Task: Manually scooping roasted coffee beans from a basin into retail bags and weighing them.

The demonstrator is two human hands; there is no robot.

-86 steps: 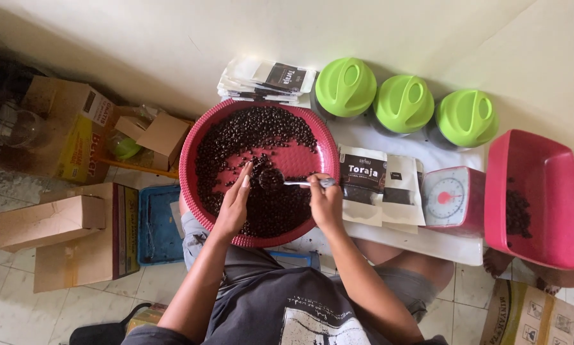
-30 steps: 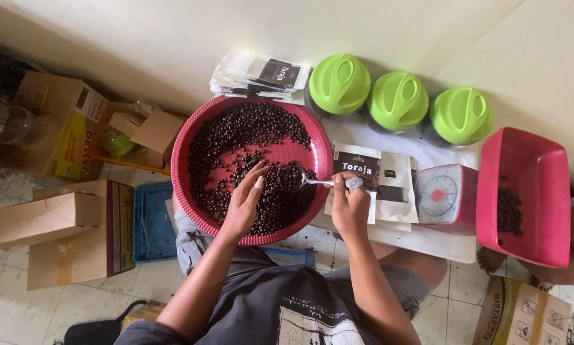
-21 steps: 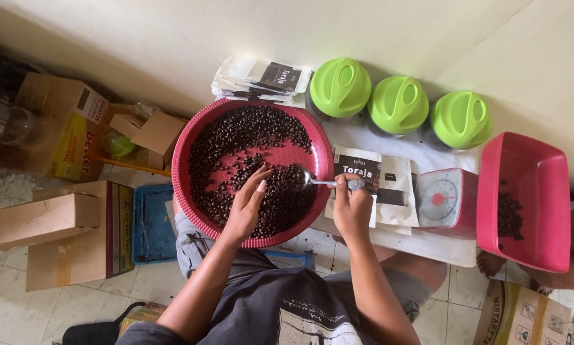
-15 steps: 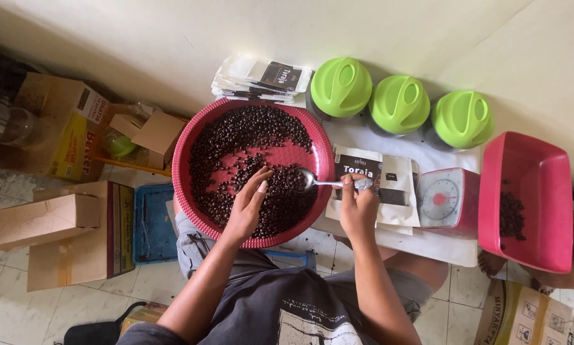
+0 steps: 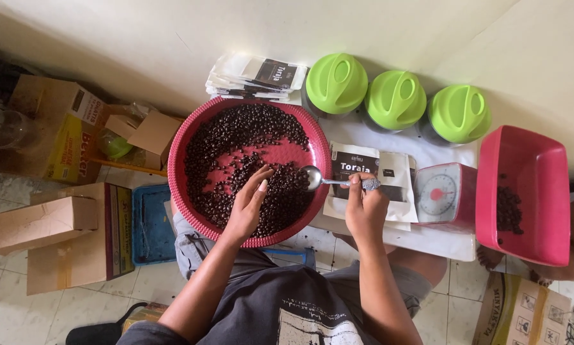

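Head view, right hand (image 5: 365, 207) gripping spoon (image 5: 330, 180), lying level, bowl leftward.

A low white table (image 5: 427, 233) carries pouches (image 5: 371, 185), a pink scale (image 5: 441, 195) and three green-lidded jars (image 5: 395, 99)

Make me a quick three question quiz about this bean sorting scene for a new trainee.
1. True or false: the right hand holds a metal spoon.
2. How many green lids stand by the wall?
3. Where does the left hand rest: A) on the scale, B) on the dark beans in the round red basin, C) on a cardboard box?

Key:
1. True, with its bowl over the basin's rim.
2. Three green lids.
3. B.
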